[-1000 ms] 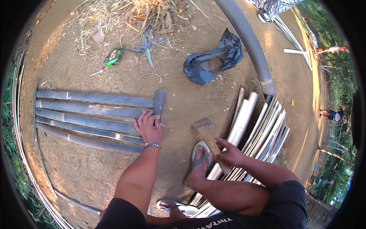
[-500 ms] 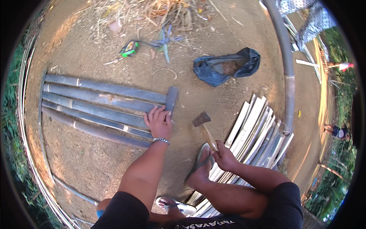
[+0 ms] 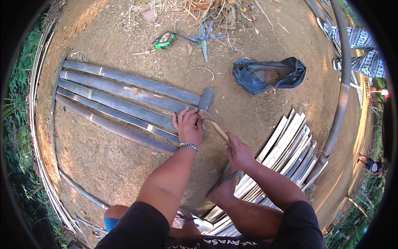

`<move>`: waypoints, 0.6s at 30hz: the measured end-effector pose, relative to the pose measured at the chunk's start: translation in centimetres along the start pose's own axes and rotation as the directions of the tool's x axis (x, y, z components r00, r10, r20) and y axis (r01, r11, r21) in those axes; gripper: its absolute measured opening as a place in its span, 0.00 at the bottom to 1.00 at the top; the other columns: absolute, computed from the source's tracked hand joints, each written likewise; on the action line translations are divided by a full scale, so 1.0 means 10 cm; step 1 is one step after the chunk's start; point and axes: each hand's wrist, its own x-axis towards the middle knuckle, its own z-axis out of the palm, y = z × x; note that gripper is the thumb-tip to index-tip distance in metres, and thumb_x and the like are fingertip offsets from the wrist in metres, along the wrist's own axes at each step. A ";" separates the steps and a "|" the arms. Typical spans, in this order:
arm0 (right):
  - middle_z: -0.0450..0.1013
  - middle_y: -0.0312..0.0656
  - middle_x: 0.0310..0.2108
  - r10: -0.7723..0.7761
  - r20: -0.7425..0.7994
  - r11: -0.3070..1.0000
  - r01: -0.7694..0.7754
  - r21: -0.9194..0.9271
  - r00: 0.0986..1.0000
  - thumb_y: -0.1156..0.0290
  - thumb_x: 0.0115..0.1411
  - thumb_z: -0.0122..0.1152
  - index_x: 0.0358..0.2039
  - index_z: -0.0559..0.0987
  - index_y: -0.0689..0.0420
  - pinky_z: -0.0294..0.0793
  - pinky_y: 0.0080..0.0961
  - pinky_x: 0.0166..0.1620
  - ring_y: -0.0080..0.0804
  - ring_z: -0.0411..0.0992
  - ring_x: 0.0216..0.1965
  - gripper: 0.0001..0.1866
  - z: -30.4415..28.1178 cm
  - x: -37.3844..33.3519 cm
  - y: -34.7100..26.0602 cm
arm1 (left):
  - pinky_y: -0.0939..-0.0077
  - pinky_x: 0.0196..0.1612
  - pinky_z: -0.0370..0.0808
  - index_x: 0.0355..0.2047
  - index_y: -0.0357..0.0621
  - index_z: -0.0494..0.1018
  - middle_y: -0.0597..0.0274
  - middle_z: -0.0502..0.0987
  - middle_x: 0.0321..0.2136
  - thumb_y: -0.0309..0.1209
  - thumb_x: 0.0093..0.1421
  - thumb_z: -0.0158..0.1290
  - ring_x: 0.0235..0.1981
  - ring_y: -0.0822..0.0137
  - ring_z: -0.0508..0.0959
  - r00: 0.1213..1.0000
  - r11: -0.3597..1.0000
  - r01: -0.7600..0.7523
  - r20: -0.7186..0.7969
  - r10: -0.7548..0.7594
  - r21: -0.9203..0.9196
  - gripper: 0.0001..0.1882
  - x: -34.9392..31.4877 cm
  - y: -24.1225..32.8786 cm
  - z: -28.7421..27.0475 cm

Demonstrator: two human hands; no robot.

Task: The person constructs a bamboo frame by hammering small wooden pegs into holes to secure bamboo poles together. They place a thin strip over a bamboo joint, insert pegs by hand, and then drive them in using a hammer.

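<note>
Split bamboo strips (image 3: 120, 92) lie side by side on the ground, with a short bamboo crosspiece (image 3: 206, 98) at the right end of the upper ones. My left hand (image 3: 190, 126), wearing a chain bracelet, rests at that end; its fingers are bent together near the crosspiece, and whatever they pinch is too small to make out. My right hand (image 3: 240, 154) grips the wooden handle of a hammer (image 3: 218, 130). The hammer's head is down beside my left fingertips and the crosspiece, seen edge-on and hard to make out.
A dark plastic bag (image 3: 271, 75) with small brownish pieces lies open at upper right. A green-black tape measure (image 3: 164, 40) sits beyond the strips. Stacked bamboo slats (image 3: 282, 153) lie by my right foot. A long pole (image 3: 340, 97) curves along the right. Other people stand at far right.
The hammer has swung left and down to beside my left fingertips. My left fingers have drawn closer together near the crosspiece. The whole view has shifted, with ground things appearing farther right.
</note>
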 end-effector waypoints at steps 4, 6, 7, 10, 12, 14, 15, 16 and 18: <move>0.76 0.54 0.49 0.046 0.012 0.998 -0.046 0.035 0.999 0.68 0.69 0.58 0.66 0.65 0.54 0.79 0.51 0.45 0.59 0.78 0.45 0.27 -0.02 0.02 0.02 | 0.44 0.74 0.48 0.32 0.50 0.81 0.69 0.83 0.49 0.27 0.55 0.65 0.63 0.58 0.73 1.000 1.000 -0.011 -0.012 0.010 -0.002 0.05 0.00 -0.02 0.00; 0.76 0.53 0.49 0.006 -0.057 0.998 -0.002 0.063 0.998 0.68 0.69 0.58 0.66 0.65 0.53 0.79 0.50 0.44 0.59 0.78 0.45 0.27 -0.04 -0.02 -0.03 | 0.44 0.74 0.48 0.32 0.50 0.81 0.69 0.83 0.49 0.27 0.55 0.65 0.63 0.58 0.73 1.000 1.000 -0.006 -0.012 0.006 0.000 0.05 0.00 -0.02 0.01; 0.76 0.53 0.49 -0.015 -0.067 0.998 0.019 0.057 0.998 0.68 0.68 0.58 0.67 0.65 0.52 0.79 0.51 0.44 0.59 0.78 0.45 0.27 -0.05 -0.03 -0.04 | 0.44 0.74 0.48 0.32 0.50 0.81 0.69 0.83 0.49 0.27 0.55 0.65 0.63 0.58 0.73 1.000 1.000 -0.001 -0.008 0.001 0.005 0.05 0.00 -0.02 0.02; 0.76 0.53 0.50 -0.043 -0.060 0.999 0.044 0.018 0.997 0.68 0.68 0.58 0.67 0.65 0.50 0.79 0.51 0.43 0.59 0.78 0.44 0.28 -0.04 -0.04 -0.04 | 0.41 0.74 0.46 0.32 0.50 0.81 0.70 0.83 0.49 0.28 0.57 0.64 0.63 0.59 0.72 1.000 1.000 0.002 0.017 -0.003 0.016 0.03 0.00 -0.02 0.00; 0.76 0.53 0.49 -0.015 -0.006 0.999 0.015 -0.031 1.000 0.69 0.67 0.60 0.67 0.65 0.49 0.80 0.50 0.42 0.59 0.79 0.43 0.29 0.00 -0.01 0.02 | 0.41 0.75 0.46 0.32 0.50 0.80 0.70 0.83 0.49 0.28 0.57 0.64 0.63 0.59 0.73 1.000 1.000 -0.001 0.017 0.001 0.015 0.03 0.00 -0.02 0.00; 0.76 0.52 0.48 0.007 -0.011 1.000 -0.007 0.002 1.000 0.69 0.67 0.60 0.68 0.65 0.48 0.80 0.50 0.42 0.59 0.79 0.41 0.29 -0.01 0.00 0.06 | 0.44 0.74 0.48 0.30 0.49 0.80 0.70 0.84 0.49 0.26 0.55 0.65 0.63 0.58 0.73 1.000 1.000 -0.006 -0.004 0.006 0.007 0.05 0.01 -0.01 0.01; 0.76 0.52 0.48 0.019 -0.011 1.000 -0.019 0.021 1.000 0.69 0.67 0.60 0.68 0.65 0.48 0.80 0.50 0.41 0.59 0.79 0.41 0.29 -0.01 0.00 0.06 | 0.44 0.74 0.48 0.30 0.49 0.80 0.70 0.84 0.49 0.26 0.55 0.65 0.63 0.58 0.73 1.000 1.000 -0.007 -0.011 0.007 0.002 0.05 0.00 -0.01 0.01; 0.76 0.54 0.50 0.023 -0.020 0.999 -0.022 0.038 1.000 0.70 0.67 0.60 0.67 0.66 0.50 0.79 0.50 0.43 0.60 0.78 0.43 0.28 -0.02 0.00 0.04 | 0.44 0.74 0.48 0.30 0.49 0.79 0.70 0.84 0.49 0.26 0.55 0.65 0.63 0.58 0.73 1.000 1.000 -0.008 -0.019 0.008 -0.003 0.05 0.01 -0.01 0.01; 0.75 0.57 0.53 0.031 -0.036 0.997 -0.029 0.072 0.999 0.72 0.67 0.59 0.65 0.68 0.53 0.78 0.49 0.47 0.62 0.77 0.47 0.26 -0.04 0.00 -0.01 | 0.43 0.74 0.48 0.30 0.49 0.79 0.70 0.84 0.49 0.26 0.55 0.65 0.63 0.58 0.73 1.000 1.000 -0.009 -0.028 0.008 -0.009 0.05 0.01 -0.02 0.02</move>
